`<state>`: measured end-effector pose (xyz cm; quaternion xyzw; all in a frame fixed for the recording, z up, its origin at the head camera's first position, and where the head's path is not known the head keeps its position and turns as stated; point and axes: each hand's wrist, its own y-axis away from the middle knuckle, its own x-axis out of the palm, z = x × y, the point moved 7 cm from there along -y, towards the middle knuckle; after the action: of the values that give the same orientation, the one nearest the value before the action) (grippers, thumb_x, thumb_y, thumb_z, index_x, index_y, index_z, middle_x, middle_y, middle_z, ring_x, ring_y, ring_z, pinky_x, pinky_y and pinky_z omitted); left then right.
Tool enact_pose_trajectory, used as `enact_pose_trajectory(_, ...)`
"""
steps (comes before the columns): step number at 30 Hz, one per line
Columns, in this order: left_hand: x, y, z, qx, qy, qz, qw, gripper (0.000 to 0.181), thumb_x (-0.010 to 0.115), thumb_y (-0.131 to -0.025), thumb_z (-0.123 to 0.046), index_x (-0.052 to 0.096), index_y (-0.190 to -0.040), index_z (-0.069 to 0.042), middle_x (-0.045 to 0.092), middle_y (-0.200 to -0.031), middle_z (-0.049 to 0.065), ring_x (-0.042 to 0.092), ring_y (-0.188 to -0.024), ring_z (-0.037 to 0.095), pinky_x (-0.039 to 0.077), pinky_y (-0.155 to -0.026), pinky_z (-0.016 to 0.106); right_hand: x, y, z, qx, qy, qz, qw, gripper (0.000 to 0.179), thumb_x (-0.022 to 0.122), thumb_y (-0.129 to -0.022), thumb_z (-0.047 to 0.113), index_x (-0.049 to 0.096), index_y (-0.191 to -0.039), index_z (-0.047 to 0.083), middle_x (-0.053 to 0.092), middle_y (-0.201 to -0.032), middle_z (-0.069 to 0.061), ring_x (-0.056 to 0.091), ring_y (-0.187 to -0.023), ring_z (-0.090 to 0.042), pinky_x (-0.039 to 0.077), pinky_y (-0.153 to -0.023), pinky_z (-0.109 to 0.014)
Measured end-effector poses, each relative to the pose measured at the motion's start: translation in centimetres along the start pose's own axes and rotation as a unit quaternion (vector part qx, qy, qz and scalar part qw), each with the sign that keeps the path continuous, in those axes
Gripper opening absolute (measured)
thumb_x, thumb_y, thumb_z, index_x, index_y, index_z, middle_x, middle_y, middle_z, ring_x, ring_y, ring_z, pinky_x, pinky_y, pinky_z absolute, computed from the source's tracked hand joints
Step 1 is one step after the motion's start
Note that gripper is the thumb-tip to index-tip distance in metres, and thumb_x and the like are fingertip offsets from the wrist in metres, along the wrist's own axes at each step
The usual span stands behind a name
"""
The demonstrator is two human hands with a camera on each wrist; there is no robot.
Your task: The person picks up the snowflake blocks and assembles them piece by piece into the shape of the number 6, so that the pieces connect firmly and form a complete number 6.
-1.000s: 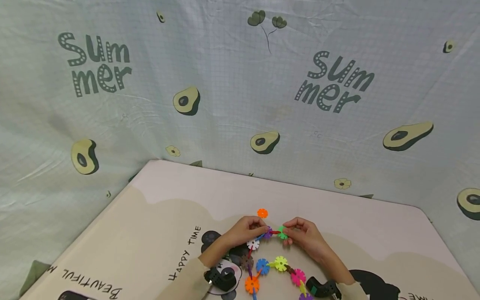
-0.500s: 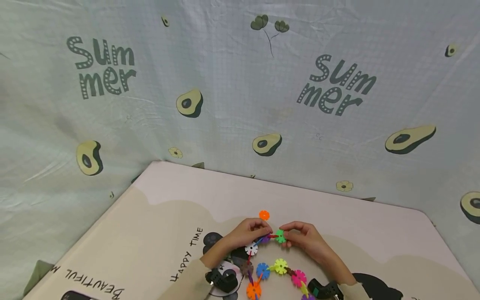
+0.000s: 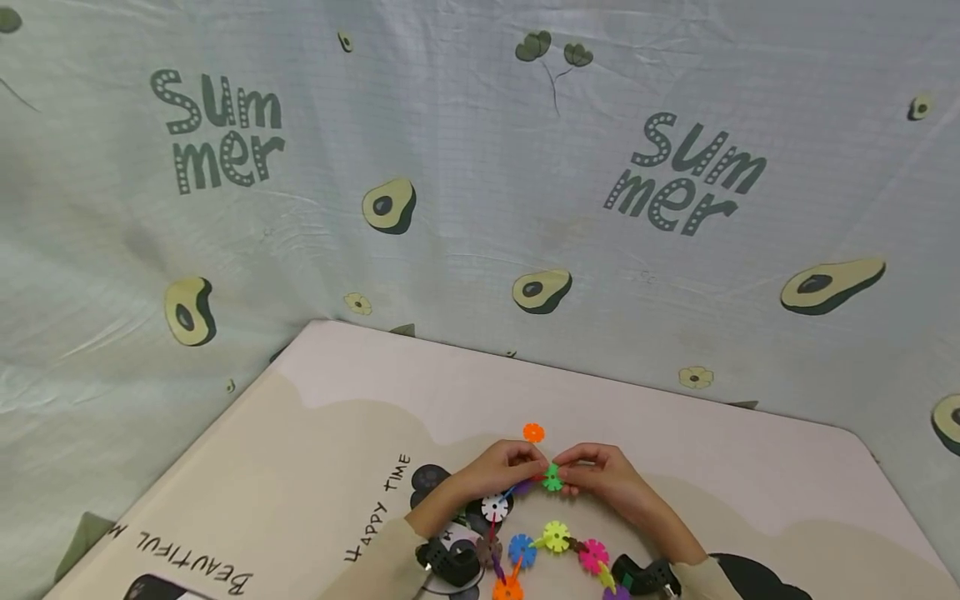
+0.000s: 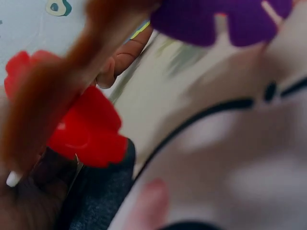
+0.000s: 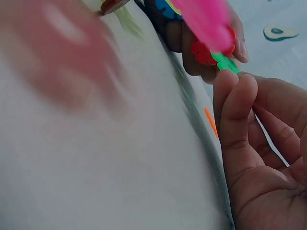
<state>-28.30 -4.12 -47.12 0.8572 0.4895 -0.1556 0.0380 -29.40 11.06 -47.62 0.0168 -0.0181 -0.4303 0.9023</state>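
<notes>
A chain of notched plastic snowflake discs runs up between the hands. My right hand (image 3: 603, 473) pinches the green disc (image 3: 552, 477) at the chain's far end between thumb and fingers. Close against it, my left hand (image 3: 491, 472) pinches the red disc (image 5: 204, 55), mostly covered by the fingers in the head view. Below the left fingers hangs a purple disc (image 3: 522, 487), then a white disc (image 3: 495, 507) and a brown disc (image 3: 489, 550). Fingertips of both hands nearly meet at the green disc.
Another run of joined discs curves nearer the body: orange (image 3: 507, 590), blue (image 3: 522, 550), yellow (image 3: 556, 536) and pink (image 3: 594, 556). A loose orange disc (image 3: 534, 432) lies beyond the hands. Behind the table (image 3: 360, 358) hangs a printed curtain (image 3: 450, 167).
The hands have drawn together, the green disc coming left toward the left fingers. Those fingers have moved from the purple disc onto the red one. The head view has shifted slightly.
</notes>
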Motion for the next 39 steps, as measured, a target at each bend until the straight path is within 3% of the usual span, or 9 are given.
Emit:
enact_pose_trajectory(5, -0.1, 0.0, 0.1, -0.006, -0.002, -0.005, 1.0000, 0.021, 0.058, -0.098, -0.016, 0.068, -0.097, 0.002, 0.064, -0.082, 0.001, 0.052, -0.068, 0.003, 0.044, -0.067, 0.018, 0.0, -0.4, 0.1, 0.009, 0.039, 0.005, 0.9992, 0.024, 0.066, -0.093, 0.010, 0.065, -0.110, -0.007, 0.071, -0.090, 0.000, 0.062, -0.069, -0.009, 0.053, -0.067, -0.025)
enact_pose_trajectory(11, 0.0, 0.1, 0.1, -0.007, -0.001, -0.008, 0.9999, 0.020, 0.058, -0.098, -0.016, 0.068, -0.094, 0.002, 0.062, -0.079, -0.001, 0.051, -0.066, 0.002, 0.043, -0.065, 0.017, -1.0, -0.7, 0.6, 0.021, 0.108, -0.018, 0.9938, 0.034, 0.061, -0.097, 0.020, 0.063, -0.112, -0.010, 0.068, -0.080, -0.003, 0.061, -0.066, -0.011, 0.052, -0.064, -0.024)
enact_pose_trajectory(20, -0.1, 0.2, -0.4, -0.005, -0.001, -0.004, 1.0000, 0.022, 0.055, -0.099, -0.016, 0.067, -0.098, 0.003, 0.065, -0.087, 0.007, 0.050, -0.072, 0.002, 0.043, -0.070, 0.018, -1.8, -1.8, 1.0, 0.041, 0.125, -0.024, 0.9911, 0.036, 0.065, -0.094, 0.018, 0.060, -0.113, -0.013, 0.064, -0.078, -0.005, 0.060, -0.065, -0.012, 0.051, -0.061, -0.023)
enact_pose_trajectory(24, -0.2, 0.2, -0.2, -0.008, -0.003, -0.006, 0.9999, 0.022, 0.055, -0.099, -0.016, 0.068, -0.097, 0.001, 0.065, -0.085, 0.004, 0.051, -0.071, 0.002, 0.043, -0.070, 0.018, -1.9, -2.6, 1.2, 0.046, 0.144, -0.025, 0.9882, 0.035, 0.067, -0.093, 0.017, 0.060, -0.114, -0.011, 0.065, -0.077, -0.005, 0.059, -0.064, -0.012, 0.051, -0.061, -0.023)
enact_pose_trajectory(39, -0.4, 0.1, 0.0, -0.012, -0.006, -0.011, 0.9998, 0.021, 0.056, -0.098, -0.016, 0.068, -0.095, 0.002, 0.065, -0.087, 0.003, 0.051, -0.074, 0.001, 0.043, -0.073, 0.017, -0.5, -5.1, 2.0, -0.015, 0.183, -0.019, 0.9829, 0.034, 0.067, -0.091, 0.008, 0.061, -0.119, -0.009, 0.061, -0.089, -0.012, 0.053, -0.060, -0.011, 0.048, -0.056, -0.023)
